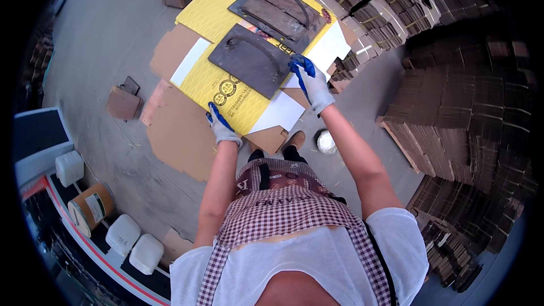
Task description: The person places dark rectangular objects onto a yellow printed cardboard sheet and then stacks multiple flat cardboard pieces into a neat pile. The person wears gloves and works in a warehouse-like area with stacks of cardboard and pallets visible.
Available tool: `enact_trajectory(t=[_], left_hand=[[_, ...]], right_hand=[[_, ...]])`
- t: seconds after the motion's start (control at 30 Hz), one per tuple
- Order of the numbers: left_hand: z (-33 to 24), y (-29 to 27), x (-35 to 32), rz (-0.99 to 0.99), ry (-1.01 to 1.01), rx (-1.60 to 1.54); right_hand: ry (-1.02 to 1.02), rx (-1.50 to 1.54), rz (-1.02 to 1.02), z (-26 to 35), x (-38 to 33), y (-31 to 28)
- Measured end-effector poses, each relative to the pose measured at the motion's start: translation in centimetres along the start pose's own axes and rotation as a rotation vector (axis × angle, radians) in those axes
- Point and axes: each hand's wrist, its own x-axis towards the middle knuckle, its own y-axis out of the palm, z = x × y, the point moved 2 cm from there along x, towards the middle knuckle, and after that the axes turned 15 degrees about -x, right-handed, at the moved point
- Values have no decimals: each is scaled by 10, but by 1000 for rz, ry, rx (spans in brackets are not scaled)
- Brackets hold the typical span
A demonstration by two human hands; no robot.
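A yellow printed cardboard sheet [195,15] with white and brown flaps lies in front of me, topmost on other cardboard. On it rest two dark flat boards with curved strap handles, a near board [243,59] and a far board [269,8]. My left hand [222,126], in a white glove with blue fingers, is closed at the sheet's near left edge. My right hand [313,84], gloved alike, is beside the near board's right end, over the white flap. Its fingers are curled, and what they hold, if anything, is hidden.
Tall brown cardboard stacks [453,113] stand on the right, and strapped bundles [362,0] at the back. A white round object [326,142] sits by my feet. White containers [123,235], a brown drum [90,209] and a small brown block [123,103] are at left.
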Motion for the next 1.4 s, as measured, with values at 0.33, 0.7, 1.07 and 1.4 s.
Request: enact_trajectory(t=[0.33, 0.7, 1.07, 1.4], left_hand=[[-27, -39, 17, -232, 83, 530], [-103, -275, 52, -577, -428, 1280], [-76, -351, 27, -140, -941, 1464], [-145, -300, -22, -144, -560, 1147]], right_hand=[[726, 382, -560, -220, -195, -94], [1251, 147, -99, -327, -369, -49], [807, -347, -17, -280, -324, -11], [814, -44, -192, -239, -388, 149]])
